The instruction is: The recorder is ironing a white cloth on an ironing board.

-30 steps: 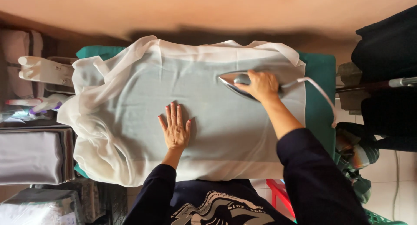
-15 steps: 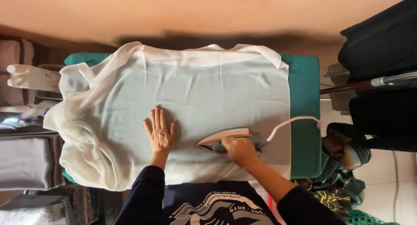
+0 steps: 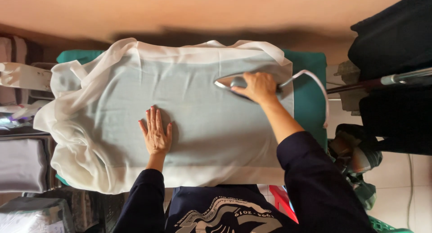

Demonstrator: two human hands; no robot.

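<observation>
At the far right of the white garment [image 3: 180, 120], the right hand [image 3: 258, 87] has its grip clamped around the handle of the iron [image 3: 234, 82], fingers wrapped over the top so the handle itself is mostly hidden; soleplate tip points left, flat on the cloth. White cord [image 3: 315, 80] loops out from the iron's right end over the teal board cover [image 3: 310, 93] and drops toward the near side. Left hand [image 3: 155, 132] lies palm down, fingers together and flat, grip not closed on anything, pressing the cloth near the middle, well apart from the iron and to its near left. Garment is spread across the ironing board, sheer pale fabric with a whiter band along far and near edges; middle panel between the hands looks mostly smooth with faint creases, so that stretch reads as largely pressed. Left end is bunched and folded over the board's edge, clearly not flattened yet, likely the bulk of what is left. Outward: dark clothing on a rail [image 3: 396, 78] at the right, stacked folded cloth [image 3: 22, 165] at the left, tan wall far side. Person's dark sleeves and printed top fill the near edge.
</observation>
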